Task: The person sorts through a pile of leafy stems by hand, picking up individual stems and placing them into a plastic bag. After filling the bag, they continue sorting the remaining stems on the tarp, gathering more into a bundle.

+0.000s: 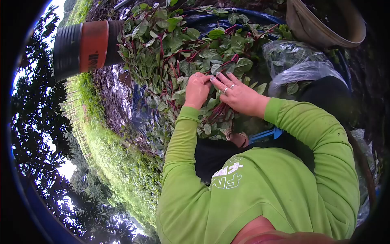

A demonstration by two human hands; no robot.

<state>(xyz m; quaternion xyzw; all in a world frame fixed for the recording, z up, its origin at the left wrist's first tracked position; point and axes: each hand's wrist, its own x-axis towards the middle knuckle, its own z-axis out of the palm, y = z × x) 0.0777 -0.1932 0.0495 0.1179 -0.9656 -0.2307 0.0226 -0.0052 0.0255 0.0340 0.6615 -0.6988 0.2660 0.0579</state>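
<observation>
Red-stemmed greens [178,49] lie heaped in a blue tub [243,18] ahead of the person in the head view, and they spill over its near edge toward the lap. The left hand [198,90] is curled into a fist on the heap and seems closed round a few stems, though leaves hide just what it grips. The right hand [237,95] lies flat with fingers spread. It touches the leaves just beside the left and holds nothing visible. Below both hands a bunch of red stalks [219,112] points toward the body. A clear plastic bag [300,67] sits to the right, a tan basin [325,22] beyond it. The step in hand looks like gathering stems into a bunch. The next move would call for the right hand to close on loose stalks and line their ends up with the left's.
</observation>
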